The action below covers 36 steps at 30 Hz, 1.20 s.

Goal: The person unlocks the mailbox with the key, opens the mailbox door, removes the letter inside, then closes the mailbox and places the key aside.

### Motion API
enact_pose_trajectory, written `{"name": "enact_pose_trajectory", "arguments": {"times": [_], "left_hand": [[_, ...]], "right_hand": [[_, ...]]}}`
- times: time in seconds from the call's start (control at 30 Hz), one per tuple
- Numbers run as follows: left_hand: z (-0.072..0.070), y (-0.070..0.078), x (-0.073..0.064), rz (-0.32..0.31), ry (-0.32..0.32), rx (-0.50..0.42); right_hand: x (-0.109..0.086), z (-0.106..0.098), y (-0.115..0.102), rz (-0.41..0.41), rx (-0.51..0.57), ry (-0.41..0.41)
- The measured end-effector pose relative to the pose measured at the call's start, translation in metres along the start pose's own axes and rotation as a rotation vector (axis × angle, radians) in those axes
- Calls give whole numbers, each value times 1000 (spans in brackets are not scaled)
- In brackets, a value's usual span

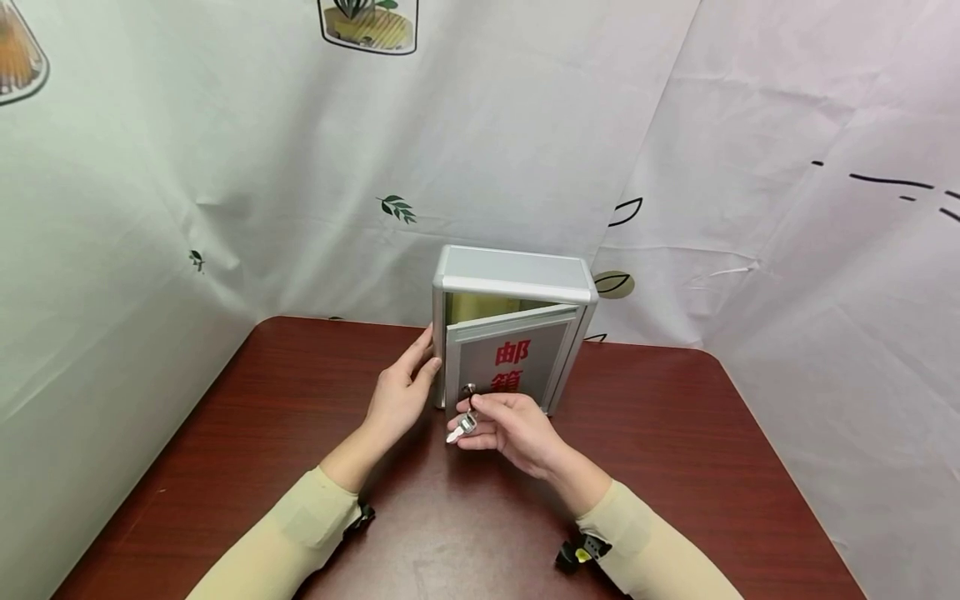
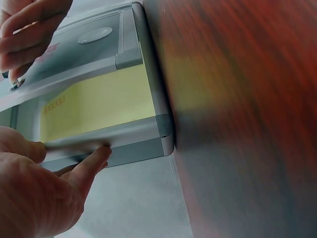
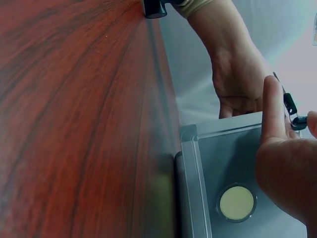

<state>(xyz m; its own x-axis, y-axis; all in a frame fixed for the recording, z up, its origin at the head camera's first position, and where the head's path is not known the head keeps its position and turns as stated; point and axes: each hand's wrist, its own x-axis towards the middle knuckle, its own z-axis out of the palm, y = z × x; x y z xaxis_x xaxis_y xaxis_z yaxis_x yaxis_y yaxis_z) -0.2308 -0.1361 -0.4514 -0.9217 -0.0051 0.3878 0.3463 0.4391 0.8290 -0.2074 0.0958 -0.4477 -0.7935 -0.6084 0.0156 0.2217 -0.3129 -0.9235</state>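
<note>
A silver metal mailbox [image 1: 517,267] with red characters on its door [image 1: 517,346] stands upright on the table, the door partly swung out at the left. My left hand [image 1: 397,396] rests against the box's left side with extended fingers, the thumb near the front edge. At the door's lock, my right hand [image 1: 517,433] pinches a key between thumb and forefinger; a second key [image 1: 461,429] hangs below, in front of the other fingers. Through the opening a yellow envelope [image 2: 99,101] shows inside the box. The right wrist view shows a round window [image 3: 237,203] low on the door.
The box stands near the back edge of the dark red wooden table [image 1: 300,400]. White patterned cloth [image 1: 300,167] hangs behind it and along both sides. Dark wrist devices [image 1: 581,552] sit at both sleeves.
</note>
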Motion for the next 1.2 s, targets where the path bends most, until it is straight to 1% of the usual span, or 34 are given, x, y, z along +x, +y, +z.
{"name": "enact_pose_trajectory", "arguments": {"times": [0.3, 0.53, 0.83, 1.0, 1.2], "left_hand": [[-1, 1, -1, 7, -5, -7], [-1, 2, -1, -3, -9, -3], [-2, 2, -2, 0, -12, 2], [-2, 1, -2, 1, -10, 1], [-2, 2, -2, -8, -19, -12]], "right_hand": [[-12, -7, -2, 14, -4, -69], [-21, -14, -3, -6, -25, -133], [-30, -18, -5, 15, -33, -147], [-36, -20, -7, 41, -23, -154], [-43, -25, -9, 55, -37, -181]]}}
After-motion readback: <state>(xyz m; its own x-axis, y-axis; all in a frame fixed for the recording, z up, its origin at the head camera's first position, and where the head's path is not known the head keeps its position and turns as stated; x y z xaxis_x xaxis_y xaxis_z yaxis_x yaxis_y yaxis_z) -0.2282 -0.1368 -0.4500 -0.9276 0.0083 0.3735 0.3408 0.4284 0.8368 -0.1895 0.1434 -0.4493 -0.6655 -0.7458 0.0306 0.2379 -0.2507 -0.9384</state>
